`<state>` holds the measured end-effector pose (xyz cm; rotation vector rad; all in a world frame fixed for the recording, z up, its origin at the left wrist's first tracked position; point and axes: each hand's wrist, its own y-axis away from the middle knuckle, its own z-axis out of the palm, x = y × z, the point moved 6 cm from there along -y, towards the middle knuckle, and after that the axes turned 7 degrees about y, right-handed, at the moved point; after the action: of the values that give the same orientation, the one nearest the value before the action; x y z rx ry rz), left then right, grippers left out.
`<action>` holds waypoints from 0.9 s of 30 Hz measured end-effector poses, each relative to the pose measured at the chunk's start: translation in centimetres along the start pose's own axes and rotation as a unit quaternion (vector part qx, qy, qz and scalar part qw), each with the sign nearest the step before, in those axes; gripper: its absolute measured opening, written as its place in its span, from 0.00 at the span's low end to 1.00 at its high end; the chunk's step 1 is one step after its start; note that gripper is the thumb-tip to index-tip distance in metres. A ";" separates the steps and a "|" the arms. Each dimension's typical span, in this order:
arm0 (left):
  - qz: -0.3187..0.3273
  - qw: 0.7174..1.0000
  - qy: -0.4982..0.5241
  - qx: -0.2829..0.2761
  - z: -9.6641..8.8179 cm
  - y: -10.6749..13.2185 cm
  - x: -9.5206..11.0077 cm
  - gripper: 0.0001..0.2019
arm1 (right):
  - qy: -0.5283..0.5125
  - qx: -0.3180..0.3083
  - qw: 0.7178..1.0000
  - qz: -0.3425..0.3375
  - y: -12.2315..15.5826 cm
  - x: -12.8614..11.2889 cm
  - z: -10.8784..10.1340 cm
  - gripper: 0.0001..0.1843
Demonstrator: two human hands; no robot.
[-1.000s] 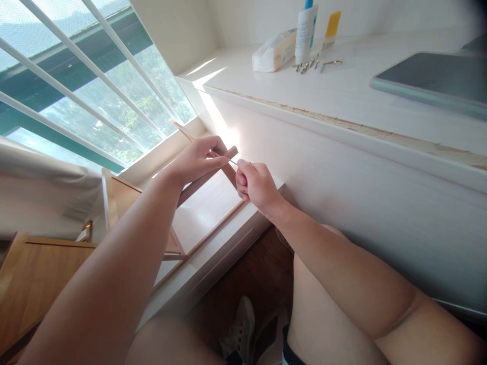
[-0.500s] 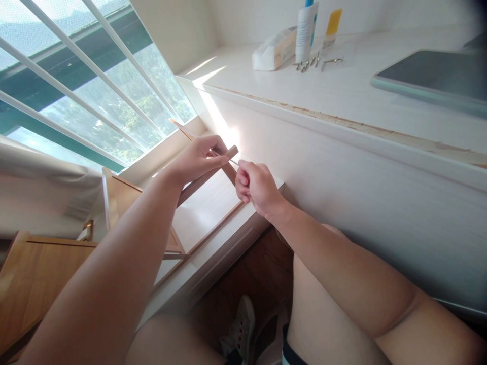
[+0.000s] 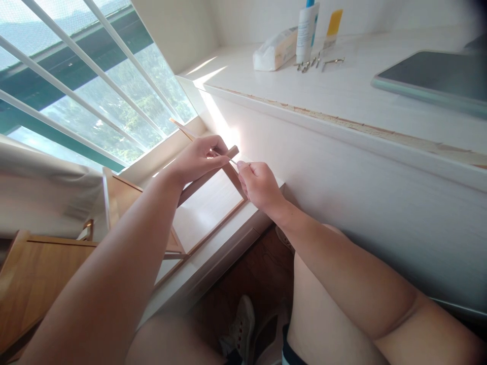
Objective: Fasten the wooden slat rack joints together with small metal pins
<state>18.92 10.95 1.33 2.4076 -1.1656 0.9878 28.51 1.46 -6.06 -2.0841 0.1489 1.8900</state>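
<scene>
A wooden frame (image 3: 201, 183) of crossing slats leans on a white surface by the window. My left hand (image 3: 201, 158) is closed around the upper end of its slat, with thumb and fingertips by the corner. Just to the right, my right hand (image 3: 261, 186) pinches a thin metal rod (image 3: 233, 161). The rod reaches from these fingers to the slat under my left fingertips. Its far tip and the part inside my right fist are hidden, so I cannot tell its exact kind.
On the white ledge (image 3: 342, 96) stand a tissue pack (image 3: 274, 50), a white bottle (image 3: 306, 33), a yellow-topped item (image 3: 334, 25), several small metal fittings (image 3: 306, 66) and a dark flat device (image 3: 433, 78). Wooden panels (image 3: 49, 279) lie at left, below the barred window (image 3: 95, 76).
My right hand has rolled over at the wrist, its thumb and back now turned further up around the rod. My left hand and the wooden frame have stayed in place.
</scene>
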 end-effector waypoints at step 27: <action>0.006 1.000 -0.011 -0.006 0.0 0.1 0.2 0.09 | 0.174 0.008 0.983 -0.067 -0.2 -1.3 -0.7 0.26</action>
<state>18.98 10.73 1.46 2.4110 -1.1907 0.9578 29.05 1.27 -4.72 -2.3323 0.1006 1.4327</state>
